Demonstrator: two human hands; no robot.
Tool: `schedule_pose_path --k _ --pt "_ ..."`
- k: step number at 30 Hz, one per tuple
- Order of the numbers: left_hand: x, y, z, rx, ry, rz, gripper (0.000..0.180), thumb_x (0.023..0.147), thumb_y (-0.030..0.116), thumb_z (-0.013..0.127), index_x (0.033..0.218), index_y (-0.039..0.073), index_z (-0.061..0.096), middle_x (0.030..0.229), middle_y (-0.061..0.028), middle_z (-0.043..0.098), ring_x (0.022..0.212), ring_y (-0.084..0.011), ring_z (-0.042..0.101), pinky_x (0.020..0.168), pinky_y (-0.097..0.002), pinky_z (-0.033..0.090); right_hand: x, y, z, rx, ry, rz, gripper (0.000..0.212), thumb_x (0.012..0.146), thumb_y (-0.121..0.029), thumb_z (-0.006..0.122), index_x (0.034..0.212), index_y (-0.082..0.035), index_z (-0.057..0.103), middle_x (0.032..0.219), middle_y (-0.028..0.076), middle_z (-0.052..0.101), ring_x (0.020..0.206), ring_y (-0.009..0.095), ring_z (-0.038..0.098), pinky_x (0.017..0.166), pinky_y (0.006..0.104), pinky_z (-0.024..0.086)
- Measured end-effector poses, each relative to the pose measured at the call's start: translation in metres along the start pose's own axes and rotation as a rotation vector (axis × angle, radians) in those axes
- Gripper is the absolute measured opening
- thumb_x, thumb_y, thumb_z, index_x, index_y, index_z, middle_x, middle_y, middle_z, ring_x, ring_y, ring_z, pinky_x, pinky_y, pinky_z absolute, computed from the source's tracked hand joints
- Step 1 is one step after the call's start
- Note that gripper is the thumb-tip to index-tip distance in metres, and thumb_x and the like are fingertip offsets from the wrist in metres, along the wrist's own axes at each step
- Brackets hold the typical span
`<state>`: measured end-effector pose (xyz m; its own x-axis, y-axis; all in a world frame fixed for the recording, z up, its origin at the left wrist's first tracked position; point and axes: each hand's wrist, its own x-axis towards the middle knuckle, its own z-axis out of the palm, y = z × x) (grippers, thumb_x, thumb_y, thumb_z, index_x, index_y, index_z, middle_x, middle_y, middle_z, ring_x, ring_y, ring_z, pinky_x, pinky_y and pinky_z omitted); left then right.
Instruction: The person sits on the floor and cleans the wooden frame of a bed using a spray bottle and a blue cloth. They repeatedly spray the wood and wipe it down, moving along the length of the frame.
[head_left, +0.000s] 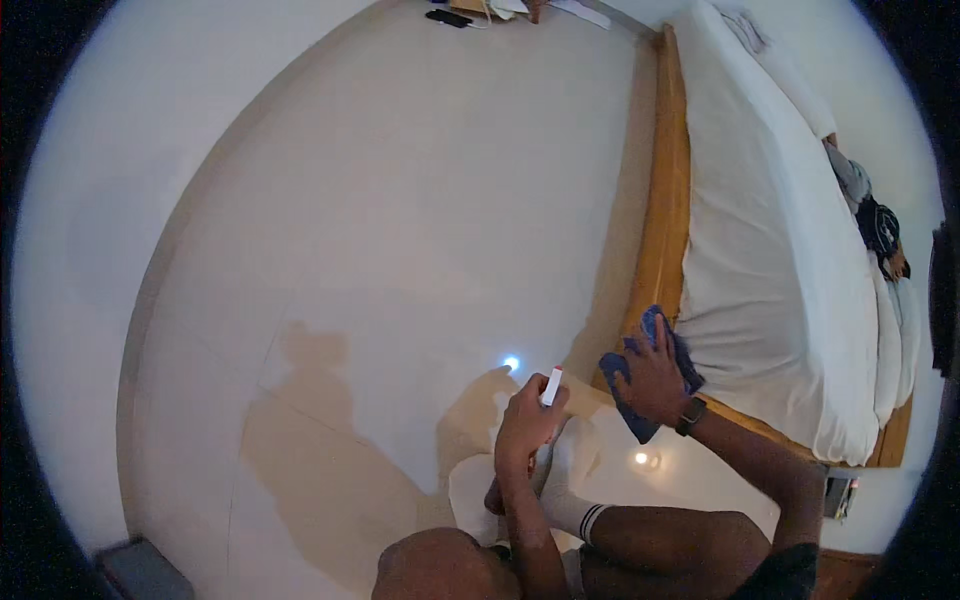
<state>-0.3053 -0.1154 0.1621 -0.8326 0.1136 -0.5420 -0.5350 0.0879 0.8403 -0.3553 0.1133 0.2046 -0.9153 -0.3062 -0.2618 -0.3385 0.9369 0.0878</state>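
Observation:
My right hand (655, 383), with a dark watch on its wrist, presses a dark blue cloth (626, 398) onto the corner of the wooden bed frame (660, 250). Part of the cloth hangs over the frame's edge. Closed around what looks like a spray bottle (552, 386), my left hand (528, 425) is above my lap, left of the frame. The bottle's white head with a red tip points away from me; its body is mostly hidden behind the hand and forearm.
A mattress with a white sheet (745, 250) lies on the frame, with dark clothing (880, 230) at its far side. My folded legs in white socks (570, 490) rest on the pale floor (400, 220). A black phone (449, 18) lies far ahead; a dark grey box-like object (145, 572) stands lower left.

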Motion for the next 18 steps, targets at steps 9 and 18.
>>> schedule_pose_path --k 9,18 --pt "0.0 0.044 0.05 -0.575 -0.252 0.252 0.044 0.1 0.038 0.06 0.126 0.003 0.056 0.079 -0.0013 0.06 0.06 -0.0064 0.054 0.051 -0.0257 0.044 0.045 0.012 0.019 0.189 0.417 0.213 0.033 0.097 -0.022 0.05 0.12 -0.001 0.062 0.147 0.026 0.039 0.143 0.047 0.025 0.119 0.057 0.019" --pt "0.035 0.021 0.131 -0.65 -0.319 0.368 0.063 0.105 0.052 0.04 0.146 0.005 0.041 0.143 -0.0121 0.05 0.132 -0.0202 0.044 0.111 -0.0333 0.033 0.039 0.039 0.037 0.654 0.691 0.064 0.034 0.09 -0.016 0.054 0.121 -0.002 0.057 0.138 0.018 0.052 0.14 0.038 0.036 0.119 0.0483 0.02"
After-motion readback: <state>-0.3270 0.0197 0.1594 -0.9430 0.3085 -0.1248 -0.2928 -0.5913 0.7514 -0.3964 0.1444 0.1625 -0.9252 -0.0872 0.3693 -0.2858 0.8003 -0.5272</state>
